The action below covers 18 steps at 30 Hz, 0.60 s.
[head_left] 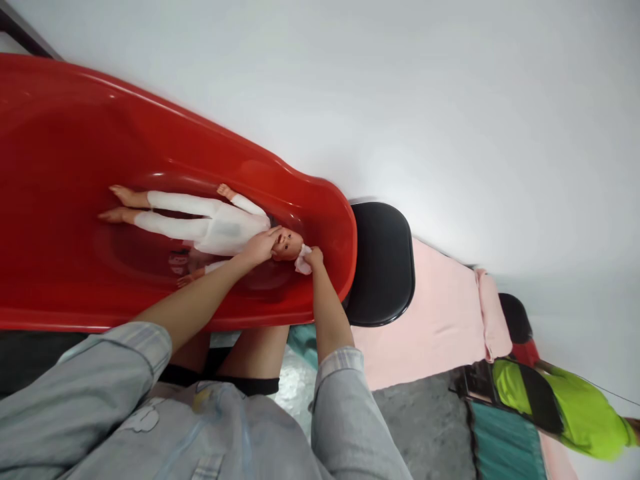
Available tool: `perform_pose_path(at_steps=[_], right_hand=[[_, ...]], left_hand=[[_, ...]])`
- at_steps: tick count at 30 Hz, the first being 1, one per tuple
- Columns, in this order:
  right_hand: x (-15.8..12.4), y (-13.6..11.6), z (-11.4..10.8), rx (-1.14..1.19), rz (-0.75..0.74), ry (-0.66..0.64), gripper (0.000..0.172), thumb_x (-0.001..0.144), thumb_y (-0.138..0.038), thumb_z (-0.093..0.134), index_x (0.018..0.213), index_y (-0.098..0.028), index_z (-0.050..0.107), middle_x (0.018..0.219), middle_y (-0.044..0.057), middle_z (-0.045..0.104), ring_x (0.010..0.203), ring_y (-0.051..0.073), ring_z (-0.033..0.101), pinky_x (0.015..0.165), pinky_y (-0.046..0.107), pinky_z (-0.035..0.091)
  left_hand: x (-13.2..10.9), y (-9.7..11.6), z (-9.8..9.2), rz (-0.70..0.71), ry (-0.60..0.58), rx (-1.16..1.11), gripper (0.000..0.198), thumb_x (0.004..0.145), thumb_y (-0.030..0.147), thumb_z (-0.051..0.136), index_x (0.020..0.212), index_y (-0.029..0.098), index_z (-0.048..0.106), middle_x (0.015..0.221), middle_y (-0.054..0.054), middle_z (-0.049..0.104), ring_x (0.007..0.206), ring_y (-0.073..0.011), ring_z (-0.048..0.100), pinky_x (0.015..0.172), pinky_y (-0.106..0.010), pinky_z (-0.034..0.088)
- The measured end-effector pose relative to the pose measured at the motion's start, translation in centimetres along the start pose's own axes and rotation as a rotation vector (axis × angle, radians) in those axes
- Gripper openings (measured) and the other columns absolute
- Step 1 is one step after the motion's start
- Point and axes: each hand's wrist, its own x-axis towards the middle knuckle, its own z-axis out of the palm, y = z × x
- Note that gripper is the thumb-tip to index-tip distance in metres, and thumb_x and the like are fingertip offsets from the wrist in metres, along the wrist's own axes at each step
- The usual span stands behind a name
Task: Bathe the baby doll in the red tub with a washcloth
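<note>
Sleeved arms extend into red tub (55, 160); left hand (260, 247) clasps doll (220, 228), right hand (315, 257) pinches cloth (301, 263).

No readable text, label, brand, number or sign anywhere in view.

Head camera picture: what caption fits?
Left hand touches a doll in a red tub; right hand holds a cloth.

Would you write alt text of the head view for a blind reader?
A doll lies in a red tub; the person's left hand rests at its neck, and the right hand holds a small pink cloth against its head. A black stool stands beside the tub.
</note>
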Motion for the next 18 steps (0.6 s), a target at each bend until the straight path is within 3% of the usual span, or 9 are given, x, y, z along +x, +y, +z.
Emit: perform_pose_path(at_steps=[4,9,15,18], right_hand=[[0.0,0.1,-1.9,0.065,0.003,0.036,0.055,0.093,-0.002,0.075,0.146,-0.013,0.081,0.145,0.017,0.083,0.139,0.029,0.08,0.117,0.032,0.062],[-0.3,-1.6,-0.6,0.229,-0.11,0.086,0.063,0.091,0.007,0.058,0.146,-0.008,0.083,0.152,0.017,0.082,0.147,0.023,0.077,0.128,0.029,0.056],[1.2,-3.2,0.5,0.322,-0.042,0.065,0.056,0.098,0.0,0.058,0.149,-0.001,0.082,0.154,0.022,0.08,0.143,0.023,0.078,0.124,0.025,0.058],[1.3,-3.0,0.7,0.355,0.004,-0.016,0.056,0.105,-0.012,0.06,0.158,-0.004,0.076,0.139,0.019,0.086,0.121,0.023,0.085,0.106,0.028,0.067]], left_hand=[[0.0,0.0,0.1,-0.006,-0.012,0.021,0.094,0.081,0.003,0.066,0.175,0.011,0.063,0.185,-0.018,0.052,0.167,-0.0363,0.058,0.139,-0.041,0.047],[-0.1,0.0,0.1,-0.016,0.003,0.0,0.093,0.084,0.005,0.069,0.176,0.015,0.064,0.184,-0.017,0.054,0.163,-0.0366,0.062,0.137,-0.041,0.049],[-0.1,-0.1,-0.1,-0.009,-0.016,0.003,0.098,0.08,0.007,0.073,0.177,0.013,0.062,0.187,-0.022,0.047,0.167,-0.0412,0.057,0.139,-0.046,0.048],[-0.1,-0.1,0.0,-0.02,-0.012,0.003,0.096,0.081,0.007,0.074,0.176,0.012,0.061,0.186,-0.023,0.048,0.166,-0.0426,0.058,0.139,-0.048,0.048]])
